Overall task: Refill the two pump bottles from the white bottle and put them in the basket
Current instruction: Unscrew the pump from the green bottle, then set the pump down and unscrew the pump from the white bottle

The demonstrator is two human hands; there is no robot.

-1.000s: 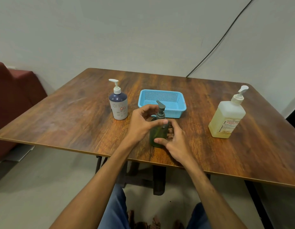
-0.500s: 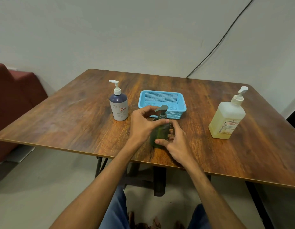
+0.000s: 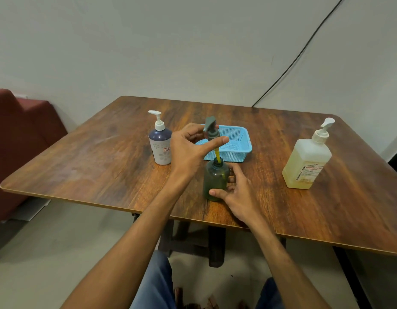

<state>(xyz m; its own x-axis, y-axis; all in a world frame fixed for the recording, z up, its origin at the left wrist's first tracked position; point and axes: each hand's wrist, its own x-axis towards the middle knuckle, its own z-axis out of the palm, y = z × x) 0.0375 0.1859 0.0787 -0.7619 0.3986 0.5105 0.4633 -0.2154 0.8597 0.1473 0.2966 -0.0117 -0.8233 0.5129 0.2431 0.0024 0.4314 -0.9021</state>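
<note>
1. While the grey pump head point(image 3: 211, 129) is pinched between the thumb and fingertips of the left hand point(image 3: 188, 150) at the frame's centre, it is held above the green bottle point(image 3: 215, 179), and its yellow tube point(image 3: 218, 155) is seen dipping into the open neck.
2. The green bottle's lower part is gripped by the right hand point(image 3: 240, 192), with the thumb in front and the fingers curled behind; the bottle is stood upright on the wooden table point(image 3: 93, 157).
3. Just behind it, the blue basket point(image 3: 242, 152) is seen, and the blue-and-white pump bottle point(image 3: 160, 146) is stood to the basket's left.
4. At the right of the frame, the white bottle point(image 3: 306, 163) is stood well apart.
</note>
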